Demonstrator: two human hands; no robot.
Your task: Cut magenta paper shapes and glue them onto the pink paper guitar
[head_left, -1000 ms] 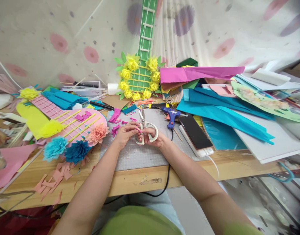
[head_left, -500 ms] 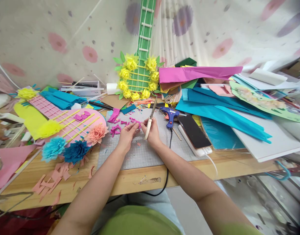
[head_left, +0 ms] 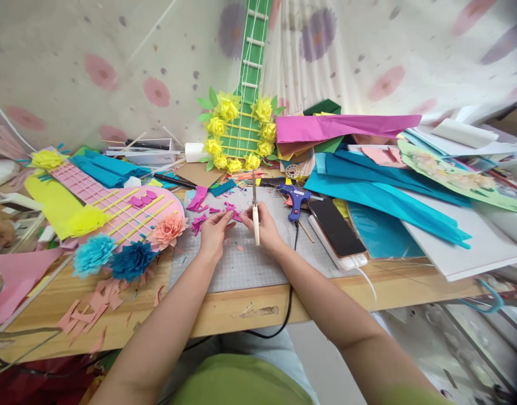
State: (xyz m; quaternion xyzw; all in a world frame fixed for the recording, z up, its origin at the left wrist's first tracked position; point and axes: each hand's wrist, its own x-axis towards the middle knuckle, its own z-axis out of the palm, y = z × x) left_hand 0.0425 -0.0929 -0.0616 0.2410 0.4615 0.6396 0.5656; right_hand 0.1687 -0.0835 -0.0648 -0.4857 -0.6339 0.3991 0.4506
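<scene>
My left hand (head_left: 214, 233) is closed in a pinch on a small magenta paper piece (head_left: 234, 214) above the grey cutting mat. My right hand (head_left: 267, 229) holds scissors (head_left: 255, 222) with white handles, their blades pointing away from me. Its fingertips meet the right end of the same paper piece; whether they grip it too I cannot tell. Curled magenta paper scraps (head_left: 198, 225) lie on the mat just left of my left hand. A blue glue gun (head_left: 298, 198) rests to the right of my right hand.
A pink paper guitar (head_left: 131, 211) with paper flowers lies left. Behind the cutting mat (head_left: 241, 275) stands a green paper guitar (head_left: 247, 121) with yellow flowers. To the right are a phone (head_left: 336, 225) on a white power strip, and blue paper sheets (head_left: 380, 180). A black cable (head_left: 290, 304) hangs over the edge.
The scissors have turned from leaning right to pointing nearly straight ahead. My two hands stay close together at the magenta paper. The view has shifted slightly.
</scene>
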